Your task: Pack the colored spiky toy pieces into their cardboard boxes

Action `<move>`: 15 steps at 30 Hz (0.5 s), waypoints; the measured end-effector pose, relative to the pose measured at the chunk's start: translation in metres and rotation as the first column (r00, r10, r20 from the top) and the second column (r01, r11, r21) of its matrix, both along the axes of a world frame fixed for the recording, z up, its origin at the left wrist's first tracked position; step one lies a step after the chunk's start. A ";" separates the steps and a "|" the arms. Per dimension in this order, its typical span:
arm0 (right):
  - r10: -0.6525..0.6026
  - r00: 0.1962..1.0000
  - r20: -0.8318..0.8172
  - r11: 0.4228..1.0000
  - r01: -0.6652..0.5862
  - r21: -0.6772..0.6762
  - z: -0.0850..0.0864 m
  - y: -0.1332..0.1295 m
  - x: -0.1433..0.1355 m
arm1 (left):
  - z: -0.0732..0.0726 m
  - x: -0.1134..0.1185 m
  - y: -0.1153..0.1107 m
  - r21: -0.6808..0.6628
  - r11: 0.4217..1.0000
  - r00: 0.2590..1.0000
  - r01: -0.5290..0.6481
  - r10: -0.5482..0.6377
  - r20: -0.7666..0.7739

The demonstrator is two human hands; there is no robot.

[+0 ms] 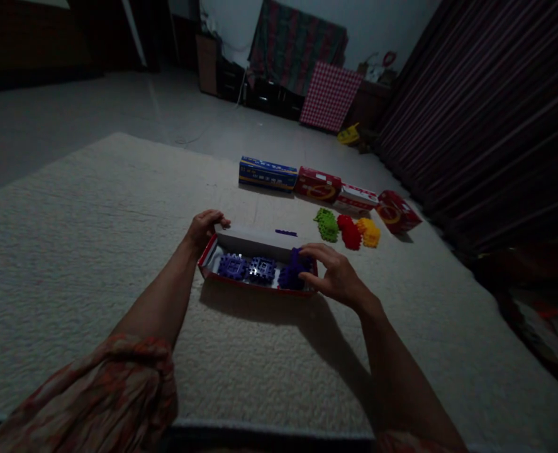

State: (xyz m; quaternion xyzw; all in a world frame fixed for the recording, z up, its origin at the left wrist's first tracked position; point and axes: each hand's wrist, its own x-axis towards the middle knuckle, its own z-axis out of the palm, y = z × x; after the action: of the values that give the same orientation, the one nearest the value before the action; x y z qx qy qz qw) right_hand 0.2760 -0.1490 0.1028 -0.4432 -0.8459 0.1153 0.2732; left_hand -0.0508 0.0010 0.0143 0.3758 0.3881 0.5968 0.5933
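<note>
An open, shallow cardboard box (241,286) with a red outside and white inside lies on the pale mat in front of me. Inside it are purple notched building pieces, one block (233,267) at the left and another (262,270) in the middle. My right hand (333,274) has its thumb and fingers closed around a stack of purple pieces (292,270) at the box's right end. At the far left corner, my left hand (207,226) bends its fingers over the box's raised flap. A flat purple piece (285,233) shows just behind the box.
Green pieces (326,224), red pieces (350,232) and yellow pieces (368,233) lie in small piles beyond my right hand. Behind them stand a blue box (268,175), a red box (318,185), a white-and-red box (358,197) and another red box (396,212).
</note>
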 end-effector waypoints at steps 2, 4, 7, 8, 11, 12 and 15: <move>0.000 0.999 0.040 1.000 0.000 -0.015 -0.004 -0.002 -0.001 | -0.001 0.000 -0.001 -0.010 1.000 1.000 0.004 -0.004 0.009; -0.002 0.998 0.066 1.000 0.003 -0.022 -0.007 -0.003 -0.001 | -0.002 -0.001 -0.002 -0.024 1.000 1.000 0.011 -0.011 0.009; -0.007 0.997 0.080 1.000 0.009 -0.015 -0.010 -0.005 0.000 | -0.003 -0.002 -0.001 -0.030 0.999 1.000 0.018 -0.017 0.020; -0.015 0.997 0.077 1.000 0.016 -0.008 -0.011 -0.006 0.000 | -0.004 -0.002 0.000 -0.029 0.999 1.000 0.021 -0.020 0.024; -0.052 0.998 0.028 0.998 0.051 0.028 -0.015 -0.008 0.002 | -0.006 -0.004 0.001 -0.025 0.999 0.999 0.030 -0.029 0.015; -0.072 0.997 -0.006 0.996 0.072 0.047 -0.018 -0.008 0.003 | -0.006 -0.004 0.001 -0.023 0.999 0.999 0.033 -0.033 0.012; -0.225 0.960 -0.164 0.964 0.244 0.106 -0.027 -0.004 0.007 | -0.005 -0.003 0.003 -0.028 0.999 0.999 0.017 -0.016 0.030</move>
State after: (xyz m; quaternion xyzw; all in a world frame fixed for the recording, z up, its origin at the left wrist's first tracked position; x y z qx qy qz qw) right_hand 0.2832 -0.1527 0.0754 -0.5123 -0.7699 0.0619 0.3754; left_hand -0.0534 0.0037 0.0089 0.3616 0.3843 0.5919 0.6092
